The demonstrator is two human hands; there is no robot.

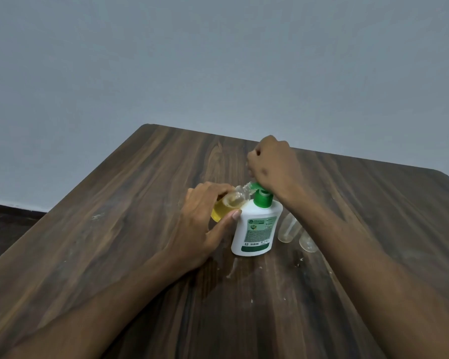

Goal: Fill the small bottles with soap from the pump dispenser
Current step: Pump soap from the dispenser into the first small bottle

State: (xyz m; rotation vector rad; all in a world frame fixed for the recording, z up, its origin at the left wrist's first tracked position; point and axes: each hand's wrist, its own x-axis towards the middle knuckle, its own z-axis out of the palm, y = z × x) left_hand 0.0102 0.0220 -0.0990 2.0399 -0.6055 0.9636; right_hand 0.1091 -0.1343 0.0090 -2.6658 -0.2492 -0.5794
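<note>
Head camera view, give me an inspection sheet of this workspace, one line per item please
Surface: dark wood-grain table, with whitish smears and specks near the dispenser.
Job's things: white pump dispenser with green pump stands upright; small bottle, partly filled with yellow soap, is tilted with its mouth at the nozzle; two clear small bottles stand to its right and look empty.
Clutter: nothing seen.
Grippers: left hand holds the tilted bottle; right hand, fingers curled, presses on the pump head.
Cables: nothing seen.
Surroundings: plain grey wall; dark floor at left.
</note>
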